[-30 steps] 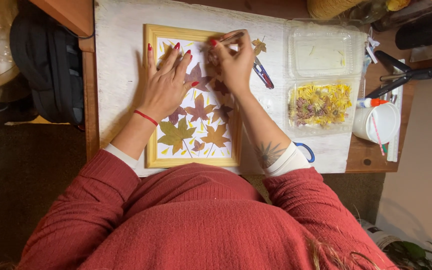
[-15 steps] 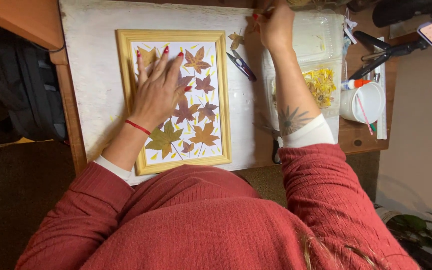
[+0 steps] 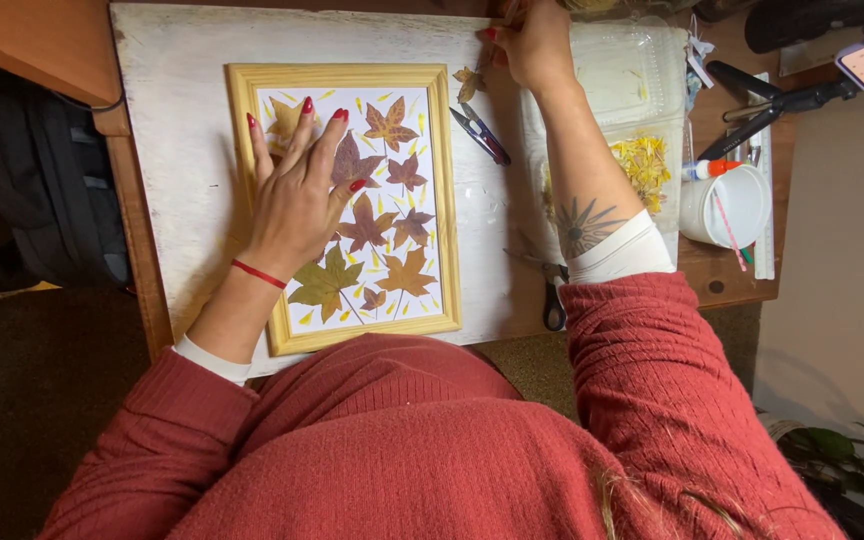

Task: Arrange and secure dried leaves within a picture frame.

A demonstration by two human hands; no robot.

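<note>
Pressing spread left hand (image 3: 297,195) on framed leaves (image 3: 392,215); right hand (image 3: 532,40) pinching, contents unclear.

A wooden desk (image 3: 722,285) stands on dark brown carpet (image 3: 42,400), beside a pale wall (image 3: 842,330).

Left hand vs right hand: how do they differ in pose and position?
The left hand lies flat, fingers spread, on the pressed leaves in the wooden frame; the right hand is reached out to the far table edge, fingers curled. The left is fully in view; the right is partly cut off. Both have red nails.
</note>
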